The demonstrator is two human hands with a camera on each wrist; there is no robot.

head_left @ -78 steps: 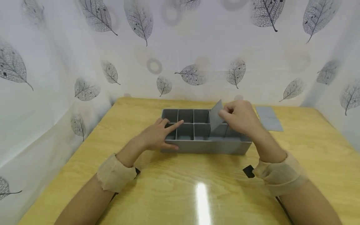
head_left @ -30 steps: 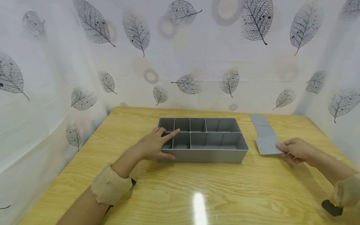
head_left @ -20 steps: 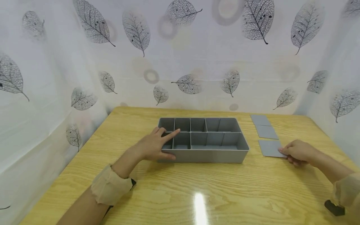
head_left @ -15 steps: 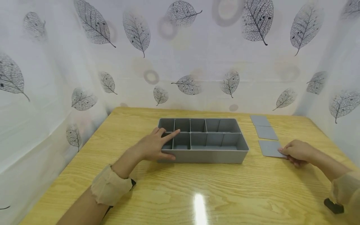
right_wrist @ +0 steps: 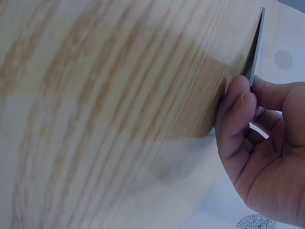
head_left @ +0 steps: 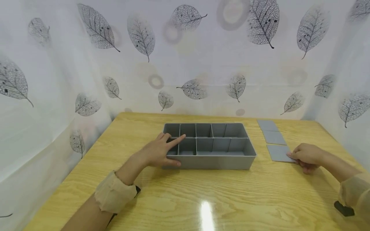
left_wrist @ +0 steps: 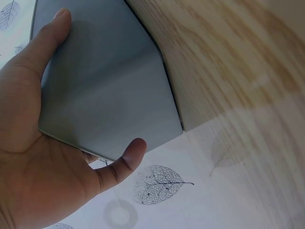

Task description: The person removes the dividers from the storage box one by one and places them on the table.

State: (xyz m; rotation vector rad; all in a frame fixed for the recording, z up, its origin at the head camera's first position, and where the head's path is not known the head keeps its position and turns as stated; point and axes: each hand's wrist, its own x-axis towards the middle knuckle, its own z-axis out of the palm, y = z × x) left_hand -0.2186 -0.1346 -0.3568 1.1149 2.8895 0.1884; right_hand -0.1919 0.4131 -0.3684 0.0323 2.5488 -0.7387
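Note:
A grey divided box [head_left: 211, 162] sits mid-table, its left part split into small compartments and its right part into longer ones. My left hand [head_left: 154, 152] rests spread over its left front corner, thumb against the front wall, index finger straight across the compartments. In the left wrist view, the thumb and another finger lie along the box's grey wall [left_wrist: 105, 90]. To the right, my right hand [head_left: 309, 156] pinches the near right corner of a thin grey divider panel [head_left: 277, 153]. From the right wrist, that panel [right_wrist: 256, 52] shows edge-on at a slight slant to the table.
Two more grey divider panels, a far one [head_left: 267, 125] and a nearer one [head_left: 274, 137], lie behind the pinched panel. Wood-grain table [head_left: 179, 199] carries everything. Leaf-print curtain [head_left: 202, 57] closes off the back and sides.
My right hand has lifted a divider panel out of the box and brought it right, down to the table beside the other two. My left hand keeps its place on the box.

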